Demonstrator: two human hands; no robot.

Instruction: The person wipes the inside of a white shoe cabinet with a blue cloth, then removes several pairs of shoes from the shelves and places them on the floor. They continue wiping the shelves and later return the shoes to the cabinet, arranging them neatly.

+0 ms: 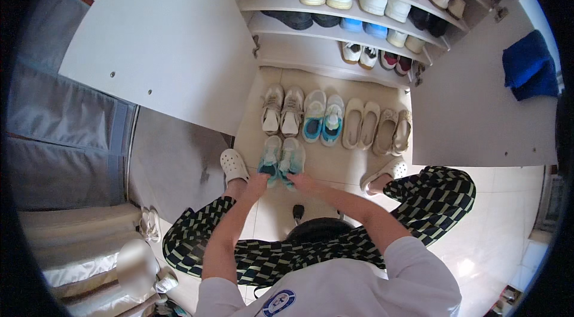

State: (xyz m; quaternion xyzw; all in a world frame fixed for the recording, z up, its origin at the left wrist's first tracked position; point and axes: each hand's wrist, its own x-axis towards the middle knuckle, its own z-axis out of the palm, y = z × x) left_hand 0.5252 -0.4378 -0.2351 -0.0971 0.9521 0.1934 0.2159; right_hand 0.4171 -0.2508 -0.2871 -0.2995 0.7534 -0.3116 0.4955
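A pair of white-and-teal sneakers stands on the tiled floor before me, toes towards the cabinet. My left hand grips the left sneaker at its heel opening. At the heel of the right sneaker, my right hand has hold in the same way. The fingertips are partly hidden inside the shoes. Just beyond stands a row of pairs: beige lace-up sneakers, grey sneakers with blue lining, cream flats and beige woven-looking flats.
An open shoe cabinet holds several pairs on its shelves. Its left door and right door flank the row. A blue cloth hangs on the right door. My white clogs stand either side; a black stool seat is under me.
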